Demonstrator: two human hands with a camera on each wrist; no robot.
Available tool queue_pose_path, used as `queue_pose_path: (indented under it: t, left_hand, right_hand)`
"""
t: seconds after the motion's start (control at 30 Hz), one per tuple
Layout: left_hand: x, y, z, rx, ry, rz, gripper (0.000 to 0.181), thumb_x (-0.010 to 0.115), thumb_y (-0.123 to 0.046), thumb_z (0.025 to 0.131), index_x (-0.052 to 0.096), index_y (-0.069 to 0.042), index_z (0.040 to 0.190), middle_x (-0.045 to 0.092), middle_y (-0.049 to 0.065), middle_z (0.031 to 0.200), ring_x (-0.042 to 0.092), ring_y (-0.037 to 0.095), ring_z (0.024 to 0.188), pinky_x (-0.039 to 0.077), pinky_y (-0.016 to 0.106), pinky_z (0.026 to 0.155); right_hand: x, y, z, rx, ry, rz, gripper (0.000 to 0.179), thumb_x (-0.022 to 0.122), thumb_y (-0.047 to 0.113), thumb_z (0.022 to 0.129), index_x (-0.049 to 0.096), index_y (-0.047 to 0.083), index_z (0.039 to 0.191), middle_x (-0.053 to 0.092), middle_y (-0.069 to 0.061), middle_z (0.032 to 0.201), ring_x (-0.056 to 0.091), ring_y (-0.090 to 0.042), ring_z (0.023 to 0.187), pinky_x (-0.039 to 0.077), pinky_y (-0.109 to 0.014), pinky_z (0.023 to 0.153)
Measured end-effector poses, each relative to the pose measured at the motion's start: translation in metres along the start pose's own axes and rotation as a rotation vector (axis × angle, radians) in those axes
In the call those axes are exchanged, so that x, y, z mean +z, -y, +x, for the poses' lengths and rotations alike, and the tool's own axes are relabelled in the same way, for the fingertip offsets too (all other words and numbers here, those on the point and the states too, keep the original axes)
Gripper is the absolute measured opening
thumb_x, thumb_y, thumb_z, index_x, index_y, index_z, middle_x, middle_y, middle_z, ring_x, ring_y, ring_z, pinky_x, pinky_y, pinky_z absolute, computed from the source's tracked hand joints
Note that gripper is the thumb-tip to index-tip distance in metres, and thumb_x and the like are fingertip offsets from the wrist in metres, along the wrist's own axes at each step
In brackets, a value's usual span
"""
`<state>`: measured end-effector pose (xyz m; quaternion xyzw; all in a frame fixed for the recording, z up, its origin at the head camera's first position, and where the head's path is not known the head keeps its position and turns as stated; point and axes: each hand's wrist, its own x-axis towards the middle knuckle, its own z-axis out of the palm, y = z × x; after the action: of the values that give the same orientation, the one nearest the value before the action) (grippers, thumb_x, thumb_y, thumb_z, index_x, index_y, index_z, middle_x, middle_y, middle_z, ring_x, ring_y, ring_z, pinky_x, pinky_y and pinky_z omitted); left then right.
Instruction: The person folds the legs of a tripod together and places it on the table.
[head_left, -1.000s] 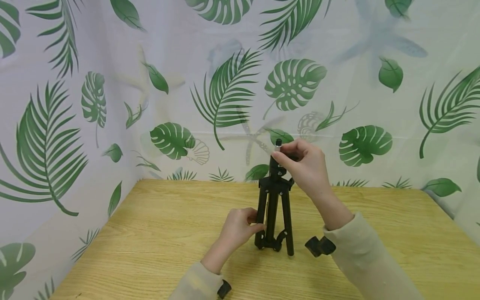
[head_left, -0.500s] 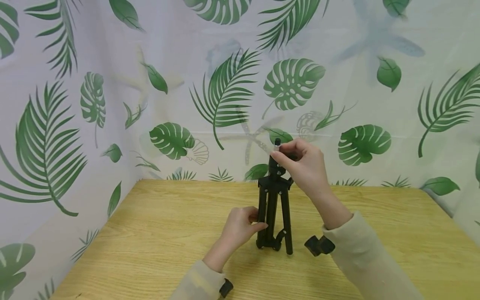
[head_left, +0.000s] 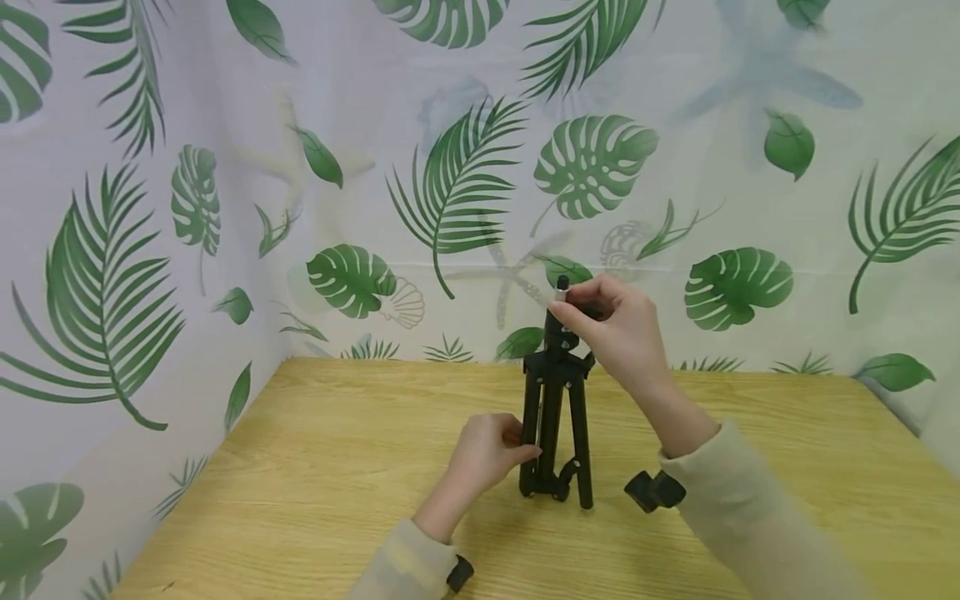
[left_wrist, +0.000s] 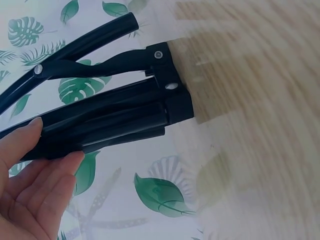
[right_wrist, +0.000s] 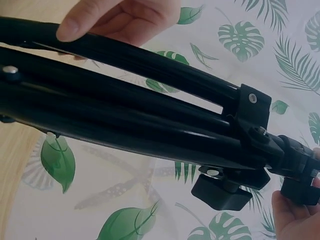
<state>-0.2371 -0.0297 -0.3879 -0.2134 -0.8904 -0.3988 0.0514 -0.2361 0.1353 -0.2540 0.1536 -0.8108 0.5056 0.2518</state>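
A small black tripod (head_left: 555, 417) stands upright on the wooden table (head_left: 300, 467), its legs folded close together. My left hand (head_left: 491, 450) grips one leg low down, thumb and fingers round it; the left wrist view shows those fingers (left_wrist: 35, 165) on the folded legs (left_wrist: 115, 120). My right hand (head_left: 611, 329) pinches the tripod's head (head_left: 558, 321) at the top. The right wrist view shows the legs (right_wrist: 125, 105) running to the head (right_wrist: 280, 155), with my right hand at the frame's lower right edge.
A small black clamp-like part (head_left: 654, 490) lies on the table right of the tripod, under my right forearm. A leaf-printed backdrop (head_left: 450, 167) closes in the back and left sides. A black wrist-mounted device (head_left: 459, 573) shows at my left sleeve.
Both hands keep their hold on the tripod. The whole scene has slid a little to the right in the head view; the tripod's pose looks unchanged.
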Motion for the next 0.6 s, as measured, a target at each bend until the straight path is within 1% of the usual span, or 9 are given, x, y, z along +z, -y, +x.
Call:
queue_pose_path:
  t: [0.17, 0.3, 0.43, 0.5, 0.6]
  left_hand:
    - [0.002, 0.001, 0.0, -0.007, -0.002, -0.012, 0.017, 0.072, -0.019, 0.074, 0.065, -0.004, 0.078, 0.062, 0.0, 0.071, 0.057, 0.008, 0.063, 0.046, 0.019, 0.056]
    - [0.002, 0.001, -0.001, -0.01, 0.0, -0.024, 0.018, 0.072, -0.019, 0.074, 0.065, -0.003, 0.078, 0.063, 0.001, 0.071, 0.057, 0.008, 0.062, 0.046, 0.019, 0.055]
    - [0.002, 0.002, -0.002, -0.006, -0.001, -0.026, 0.017, 0.072, -0.018, 0.074, 0.065, -0.003, 0.078, 0.062, 0.001, 0.07, 0.057, 0.007, 0.062, 0.046, 0.019, 0.055]
    - [0.001, 0.002, -0.002, -0.008, 0.001, -0.022, 0.017, 0.072, -0.019, 0.074, 0.065, -0.004, 0.078, 0.062, 0.0, 0.07, 0.057, 0.007, 0.062, 0.046, 0.02, 0.055]
    - [0.0, 0.002, -0.002, -0.012, 0.004, -0.017, 0.017, 0.072, -0.02, 0.074, 0.065, -0.005, 0.079, 0.062, 0.0, 0.071, 0.057, 0.007, 0.062, 0.046, 0.02, 0.056]
  right_hand:
    - [-0.004, 0.001, -0.001, -0.003, 0.038, -0.014, 0.029, 0.064, 0.027, 0.081, 0.061, 0.002, 0.097, 0.064, -0.008, 0.092, 0.057, -0.009, 0.076, 0.045, -0.023, 0.063]
    - [-0.008, 0.0, -0.006, -0.009, 0.056, -0.007, 0.031, 0.065, 0.025, 0.081, 0.06, 0.003, 0.103, 0.063, -0.008, 0.098, 0.058, -0.009, 0.077, 0.046, -0.02, 0.067]
    - [-0.012, -0.002, -0.014, -0.001, 0.044, -0.016, 0.036, 0.066, 0.025, 0.08, 0.059, 0.004, 0.109, 0.061, -0.007, 0.105, 0.059, -0.011, 0.086, 0.045, -0.017, 0.07]
    - [-0.014, -0.003, -0.017, -0.001, 0.042, -0.028, 0.037, 0.066, 0.024, 0.08, 0.058, 0.003, 0.11, 0.061, -0.008, 0.107, 0.058, -0.013, 0.093, 0.045, -0.019, 0.076]
    - [-0.018, -0.006, -0.022, -0.006, 0.048, -0.044, 0.037, 0.066, 0.021, 0.08, 0.058, 0.002, 0.111, 0.061, -0.009, 0.105, 0.057, -0.017, 0.097, 0.045, -0.024, 0.081]
